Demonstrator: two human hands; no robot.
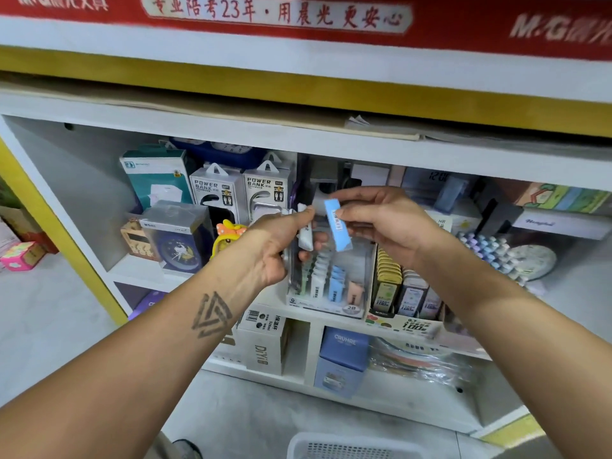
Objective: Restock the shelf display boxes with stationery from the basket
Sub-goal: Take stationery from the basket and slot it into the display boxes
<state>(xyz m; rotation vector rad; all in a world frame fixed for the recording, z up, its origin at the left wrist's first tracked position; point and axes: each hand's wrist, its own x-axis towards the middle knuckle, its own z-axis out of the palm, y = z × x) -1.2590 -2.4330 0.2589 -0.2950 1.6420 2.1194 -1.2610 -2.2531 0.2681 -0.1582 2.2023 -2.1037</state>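
Observation:
My left hand (275,240) grips a small white pack (305,235) of stationery, held upright in front of the shelf. My right hand (381,223) pinches a light blue pack (337,226) with a barcode label, right beside the white one. Both packs hover just above a clear display box (328,303) marked 2B, which holds rows of similar white, blue and pink packs. The white basket (351,447) shows only its rim at the bottom edge, on the floor below my arms.
A second display box of lead refill cases (402,293) stands right of the clear box. Power bank packages (241,190) and a boxed blue clock (175,240) fill the left of the shelf. Pastel pens (490,250) lie right. Boxes sit in lower cubbies (344,352).

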